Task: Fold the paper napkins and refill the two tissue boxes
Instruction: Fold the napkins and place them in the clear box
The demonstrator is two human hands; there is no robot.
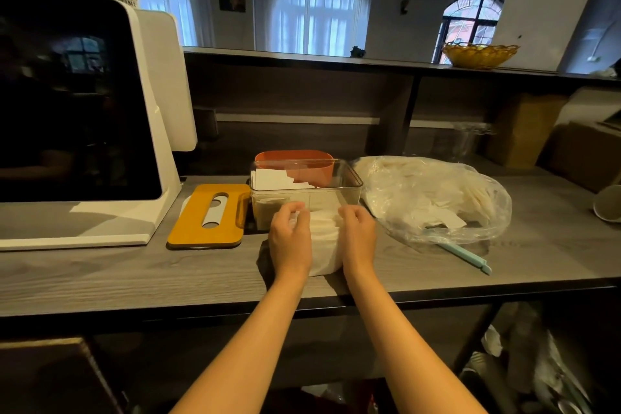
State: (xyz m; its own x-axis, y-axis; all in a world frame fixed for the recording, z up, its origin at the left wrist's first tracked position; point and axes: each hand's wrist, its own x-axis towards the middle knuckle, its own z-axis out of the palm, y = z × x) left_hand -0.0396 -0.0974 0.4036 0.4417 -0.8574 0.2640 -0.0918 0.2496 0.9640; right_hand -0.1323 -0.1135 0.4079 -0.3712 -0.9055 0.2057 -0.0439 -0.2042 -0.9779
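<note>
A stack of white paper napkins (323, 245) lies on the grey counter just in front of a clear tissue box (349, 185). My left hand (290, 239) grips its left side and my right hand (358, 239) grips its right side, fingers curled over the far edge. The clear box holds a few white napkins at its back left. Behind it stands an orange tissue box (295, 158). A yellow wooden lid (210, 215) with a slot lies flat to the left of the clear box.
A clear plastic bag (433, 198) of napkins lies to the right, with a light blue clip stick (465, 255) in front of it. A white point-of-sale screen (74, 104) fills the left. A paper cup (610, 203) lies at the far right.
</note>
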